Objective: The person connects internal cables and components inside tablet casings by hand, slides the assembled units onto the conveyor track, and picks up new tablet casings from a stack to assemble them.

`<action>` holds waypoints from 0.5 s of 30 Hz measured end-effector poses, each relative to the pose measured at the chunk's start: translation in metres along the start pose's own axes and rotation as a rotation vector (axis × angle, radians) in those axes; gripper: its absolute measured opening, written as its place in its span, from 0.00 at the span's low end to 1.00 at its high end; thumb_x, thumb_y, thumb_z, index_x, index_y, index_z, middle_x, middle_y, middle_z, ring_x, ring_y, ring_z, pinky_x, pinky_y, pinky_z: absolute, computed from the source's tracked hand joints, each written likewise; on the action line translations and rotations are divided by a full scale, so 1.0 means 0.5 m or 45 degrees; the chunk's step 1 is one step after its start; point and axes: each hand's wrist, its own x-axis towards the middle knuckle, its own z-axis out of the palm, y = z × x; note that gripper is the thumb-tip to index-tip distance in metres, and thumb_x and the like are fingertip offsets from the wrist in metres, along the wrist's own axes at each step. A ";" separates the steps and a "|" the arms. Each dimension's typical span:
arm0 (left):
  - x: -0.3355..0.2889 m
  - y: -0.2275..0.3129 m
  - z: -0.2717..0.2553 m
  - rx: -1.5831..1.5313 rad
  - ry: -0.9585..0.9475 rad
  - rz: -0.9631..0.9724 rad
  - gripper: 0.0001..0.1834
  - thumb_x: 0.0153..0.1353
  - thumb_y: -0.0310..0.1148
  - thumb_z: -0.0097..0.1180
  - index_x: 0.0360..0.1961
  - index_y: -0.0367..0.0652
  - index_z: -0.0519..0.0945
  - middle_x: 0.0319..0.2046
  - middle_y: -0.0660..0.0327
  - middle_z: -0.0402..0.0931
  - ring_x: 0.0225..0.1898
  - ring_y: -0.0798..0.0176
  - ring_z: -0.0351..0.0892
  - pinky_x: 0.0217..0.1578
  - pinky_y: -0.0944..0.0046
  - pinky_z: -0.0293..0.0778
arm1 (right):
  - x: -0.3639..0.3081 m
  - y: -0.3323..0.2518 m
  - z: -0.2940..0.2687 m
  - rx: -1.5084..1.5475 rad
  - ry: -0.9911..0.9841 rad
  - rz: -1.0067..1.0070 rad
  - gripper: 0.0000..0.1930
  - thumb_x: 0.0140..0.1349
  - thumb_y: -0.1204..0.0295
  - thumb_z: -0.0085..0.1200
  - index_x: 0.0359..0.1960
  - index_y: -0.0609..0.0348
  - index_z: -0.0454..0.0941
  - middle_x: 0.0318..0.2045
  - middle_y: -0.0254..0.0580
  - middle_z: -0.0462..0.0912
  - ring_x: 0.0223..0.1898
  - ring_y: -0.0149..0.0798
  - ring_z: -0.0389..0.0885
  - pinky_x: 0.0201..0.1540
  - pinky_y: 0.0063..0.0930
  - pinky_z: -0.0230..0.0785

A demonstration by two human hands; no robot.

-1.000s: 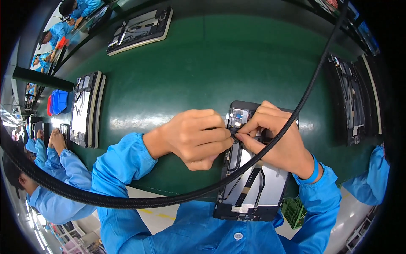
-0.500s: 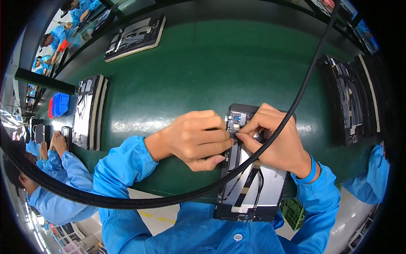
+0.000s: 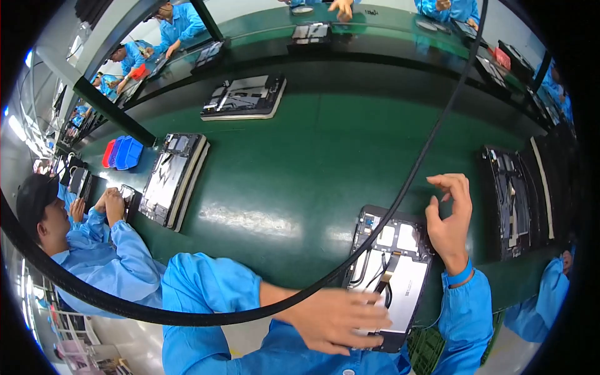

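Green workbench (image 3: 300, 162) fills most of our view, its sheen catching the workshop light. We see the left hand (image 3: 340, 319) palm down over the near left part of an uncovered tablet (image 3: 406, 294), fingers long and loosely spread. We make out nothing in its grasp, and cannot tell whether it rests on the tablet or hangs above it. The right hand (image 3: 451, 228), with a blue wristband (image 3: 460, 274) below it, is raised beside the tablet's upper right edge, fingers curved and thumb well apart; we see nothing held there either.

The tablet lies inner side up at the bench's near edge, its dark cables and pale panel exposed. We take the step in hand to be a break in close work on those inner parts, neither hand pinching anything. As we judge it, the next move calls for steadying the frame with one hand and keeping fingertips clear of the thin cables.

Farther out, we find a black braided cable (image 3: 431, 140) arching across the view, more uncovered tablets to the left (image 3: 165, 181), beyond (image 3: 247, 97) and to the right (image 3: 509, 206), a blue bin (image 3: 128, 153), and a co-worker (image 3: 106, 262) seated at left.
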 end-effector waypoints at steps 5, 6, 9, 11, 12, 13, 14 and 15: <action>0.016 -0.018 0.004 0.202 -0.139 -0.092 0.37 0.60 0.40 0.66 0.71 0.44 0.78 0.71 0.38 0.72 0.74 0.36 0.73 0.75 0.27 0.65 | -0.007 0.017 -0.024 -0.051 0.088 0.071 0.21 0.57 0.94 0.52 0.47 0.60 0.86 0.46 0.46 0.79 0.47 0.44 0.79 0.45 0.33 0.71; 0.022 -0.045 0.001 0.245 -0.093 -0.115 0.36 0.58 0.40 0.66 0.70 0.44 0.79 0.70 0.39 0.73 0.73 0.36 0.74 0.74 0.27 0.66 | -0.005 0.018 -0.032 -0.069 0.120 0.053 0.19 0.59 0.95 0.53 0.46 0.61 0.86 0.45 0.45 0.79 0.46 0.43 0.79 0.46 0.33 0.72; 0.030 -0.132 -0.051 0.374 -0.050 -0.304 0.33 0.54 0.34 0.65 0.65 0.44 0.83 0.66 0.40 0.77 0.68 0.34 0.77 0.71 0.29 0.70 | 0.002 0.021 -0.063 -0.199 0.236 -0.047 0.16 0.63 0.93 0.56 0.46 0.61 0.86 0.44 0.45 0.79 0.46 0.42 0.80 0.46 0.33 0.73; 0.029 -0.200 -0.124 0.436 0.112 -0.432 0.31 0.51 0.27 0.62 0.61 0.43 0.85 0.64 0.41 0.79 0.65 0.34 0.78 0.69 0.34 0.72 | 0.001 0.004 -0.072 -0.302 0.356 -0.120 0.14 0.64 0.91 0.62 0.46 0.61 0.86 0.45 0.45 0.82 0.45 0.41 0.81 0.46 0.32 0.73; 0.020 -0.240 -0.156 0.550 0.142 -0.453 0.32 0.50 0.24 0.60 0.61 0.43 0.85 0.64 0.41 0.79 0.64 0.35 0.79 0.69 0.35 0.72 | -0.006 -0.009 -0.078 -0.322 0.368 -0.091 0.13 0.63 0.89 0.64 0.46 0.60 0.87 0.46 0.45 0.82 0.46 0.43 0.81 0.48 0.34 0.73; 0.007 -0.283 -0.185 0.667 0.182 -0.477 0.33 0.49 0.22 0.59 0.61 0.43 0.85 0.64 0.41 0.79 0.64 0.36 0.80 0.68 0.37 0.72 | -0.014 -0.020 -0.087 -0.340 0.379 -0.069 0.14 0.62 0.87 0.66 0.47 0.59 0.87 0.47 0.44 0.82 0.47 0.44 0.81 0.51 0.35 0.73; 0.001 -0.332 -0.209 0.779 0.312 -0.420 0.31 0.51 0.20 0.59 0.60 0.44 0.86 0.65 0.44 0.80 0.65 0.36 0.80 0.69 0.37 0.72 | -0.031 -0.022 -0.103 -0.451 0.365 -0.062 0.14 0.61 0.85 0.68 0.47 0.57 0.87 0.47 0.44 0.82 0.50 0.47 0.80 0.54 0.38 0.73; 0.004 -0.357 -0.238 0.826 0.348 -0.461 0.28 0.54 0.20 0.61 0.59 0.44 0.86 0.64 0.46 0.82 0.67 0.37 0.79 0.69 0.39 0.73 | -0.043 -0.026 -0.121 -0.545 0.352 -0.062 0.15 0.60 0.83 0.69 0.47 0.56 0.87 0.48 0.44 0.83 0.52 0.49 0.79 0.57 0.40 0.72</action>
